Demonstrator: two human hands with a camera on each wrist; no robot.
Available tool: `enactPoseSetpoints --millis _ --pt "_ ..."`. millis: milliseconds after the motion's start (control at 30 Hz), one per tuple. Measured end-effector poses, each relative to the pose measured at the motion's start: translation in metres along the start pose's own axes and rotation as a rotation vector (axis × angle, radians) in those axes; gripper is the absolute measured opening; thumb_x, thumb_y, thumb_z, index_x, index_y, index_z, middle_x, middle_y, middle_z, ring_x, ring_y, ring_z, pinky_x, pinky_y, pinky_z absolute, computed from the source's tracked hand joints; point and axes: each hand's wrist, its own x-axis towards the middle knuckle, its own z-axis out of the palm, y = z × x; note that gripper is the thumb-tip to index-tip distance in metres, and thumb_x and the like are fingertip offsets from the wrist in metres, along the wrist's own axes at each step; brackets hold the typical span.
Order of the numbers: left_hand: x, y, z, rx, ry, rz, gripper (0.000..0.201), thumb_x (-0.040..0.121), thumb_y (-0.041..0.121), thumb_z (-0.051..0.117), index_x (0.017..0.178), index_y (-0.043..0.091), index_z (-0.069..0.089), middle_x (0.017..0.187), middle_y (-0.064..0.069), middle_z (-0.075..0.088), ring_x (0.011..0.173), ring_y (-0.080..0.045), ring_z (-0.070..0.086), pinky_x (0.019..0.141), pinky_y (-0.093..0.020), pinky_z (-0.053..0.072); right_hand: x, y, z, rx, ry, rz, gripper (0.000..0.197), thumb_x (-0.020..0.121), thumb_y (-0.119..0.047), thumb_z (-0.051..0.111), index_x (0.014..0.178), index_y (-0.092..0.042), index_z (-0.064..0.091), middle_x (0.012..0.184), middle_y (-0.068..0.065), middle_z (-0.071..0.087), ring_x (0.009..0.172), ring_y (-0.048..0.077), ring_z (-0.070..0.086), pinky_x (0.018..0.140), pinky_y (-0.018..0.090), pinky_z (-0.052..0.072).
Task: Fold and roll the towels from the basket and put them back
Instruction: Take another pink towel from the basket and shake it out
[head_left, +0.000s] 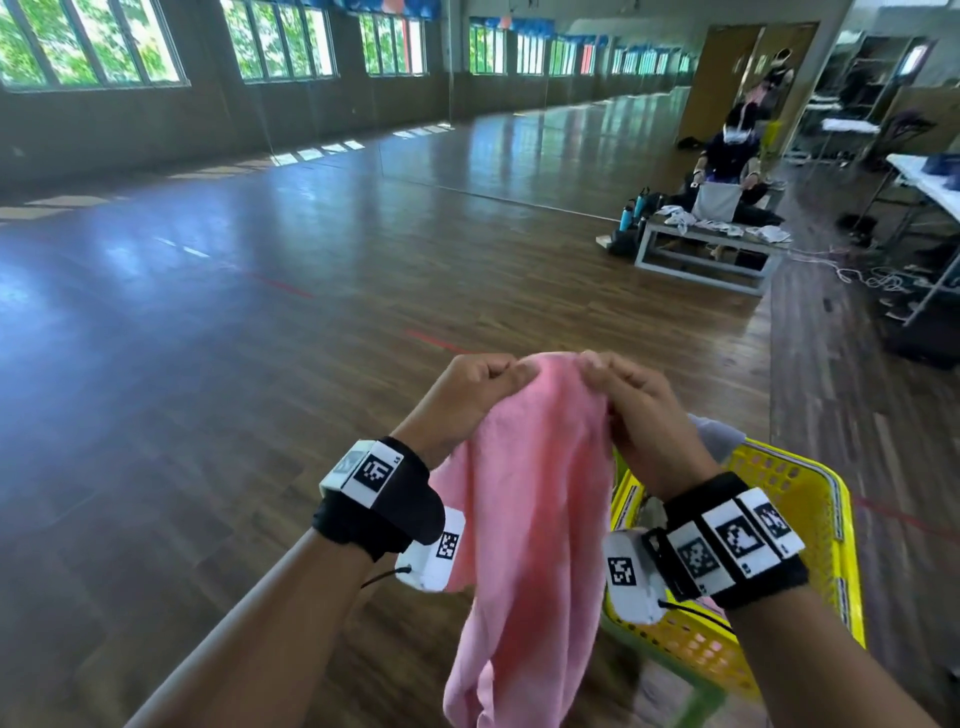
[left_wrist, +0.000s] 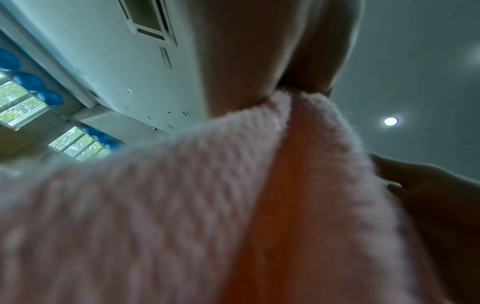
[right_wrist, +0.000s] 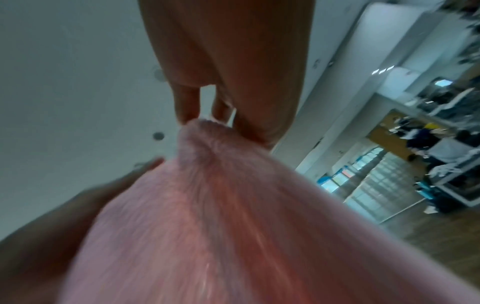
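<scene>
Fingertips of left hand and right hand pinch pink towel's top edge, letting it hang left of the yellow basket, likely to find corners before folding.

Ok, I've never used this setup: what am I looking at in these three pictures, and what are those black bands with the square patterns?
No machine here: a person works with bare hands. The big picture comes from a camera on the head, looking down. The left hand and right hand both pinch the top edge of a pink towel, which hangs down unfolded. The black bands are wrist straps with printed markers and small cameras. The other two pictures come from those cameras, looking up along each hand at the towel, so they are blurry. A yellow basket sits at the right on the wooden floor.
</scene>
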Motion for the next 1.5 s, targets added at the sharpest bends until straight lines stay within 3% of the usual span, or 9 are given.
enactPoseSetpoints --millis 333,467,633,767,900,1100,1267,1400,1500 --pt "0.011 0.003 0.005 -0.035 -0.016 0.018 0.039 0.09 0.026 0.064 0.071 -0.007 0.056 0.07 -0.008 0.047 0.068 -0.019 0.042 0.065 -0.033 0.035 -0.009 -0.002 0.005 0.068 -0.084 0.066 0.054 0.079 -0.048 0.073 0.089 0.004 0.061 0.088 0.014 0.053 0.085 0.026 0.043 0.072 0.04 0.033" --pt "0.009 0.01 0.011 0.032 -0.108 0.028 0.025 0.094 0.015 0.058 0.072 0.001 0.059 0.06 0.006 0.053 0.057 -0.003 0.048 0.056 -0.015 0.04 -0.016 0.005 0.006 0.048 -0.095 0.032 0.043 0.089 -0.036 0.065 0.095 0.006 0.064 0.091 0.023 0.059 0.088 0.027 0.048 0.077 0.043 0.036" --pt "0.004 -0.01 0.007 0.088 -0.017 -0.005 0.046 0.092 0.027 0.061 0.06 0.001 0.042 0.063 -0.004 0.031 0.059 -0.015 0.029 0.055 -0.026 0.027 -0.02 0.016 -0.006 0.163 0.022 0.05 0.037 0.079 -0.041 0.072 0.086 -0.004 0.067 0.088 0.013 0.057 0.086 0.022 0.05 0.082 0.037 0.037" --pt "0.0 -0.012 0.011 0.106 -0.126 -0.02 0.033 0.092 0.024 0.062 0.064 0.006 0.06 0.06 0.002 0.052 0.058 -0.007 0.046 0.057 -0.02 0.039 -0.035 0.03 0.002 -0.09 -0.147 0.12 0.029 0.088 -0.035 0.067 0.084 -0.006 0.069 0.078 0.007 0.065 0.074 0.016 0.056 0.067 0.032 0.042" --pt "-0.011 -0.026 0.008 0.202 -0.208 -0.069 0.051 0.093 0.035 0.059 0.068 -0.009 0.049 0.063 -0.002 0.04 0.059 -0.013 0.036 0.054 -0.026 0.031 -0.032 0.026 -0.016 0.077 0.136 0.031 0.02 0.092 -0.024 0.06 0.083 -0.009 0.07 0.075 0.001 0.062 0.073 0.011 0.052 0.066 0.027 0.041" --pt "-0.004 -0.009 0.01 0.137 -0.158 0.009 0.042 0.093 0.025 0.061 0.062 0.0 0.05 0.061 -0.004 0.038 0.058 -0.014 0.036 0.056 -0.025 0.033 -0.043 0.037 0.007 -0.073 -0.174 0.165 0.036 0.082 -0.048 0.067 0.083 -0.013 0.069 0.078 0.001 0.066 0.073 0.012 0.058 0.065 0.03 0.045" --pt "-0.011 -0.013 0.007 0.121 -0.259 -0.055 0.038 0.092 0.024 0.061 0.06 0.007 0.05 0.056 0.007 0.041 0.052 -0.007 0.036 0.048 -0.018 0.029 -0.04 0.028 -0.017 0.128 0.0 0.071 0.062 0.078 -0.048 0.074 0.1 0.009 0.065 0.089 0.017 0.061 0.083 0.025 0.05 0.074 0.037 0.038" --pt "-0.002 -0.007 0.009 -0.01 -0.108 -0.028 0.035 0.092 0.019 0.061 0.067 -0.004 0.052 0.06 -0.003 0.043 0.056 -0.01 0.04 0.051 -0.02 0.035 -0.043 0.03 -0.002 -0.002 -0.089 0.114 0.038 0.079 -0.049 0.071 0.071 -0.012 0.065 0.065 0.002 0.058 0.061 0.014 0.051 0.056 0.028 0.036" --pt "0.002 -0.006 0.013 0.047 -0.273 -0.057 0.039 0.09 0.028 0.064 0.074 -0.008 0.061 0.069 -0.011 0.054 0.065 -0.018 0.047 0.059 -0.033 0.04 -0.045 0.025 0.002 -0.011 -0.071 0.055 0.028 0.087 -0.035 0.066 0.089 -0.008 0.074 0.085 0.011 0.071 0.077 0.019 0.061 0.069 0.03 0.047"
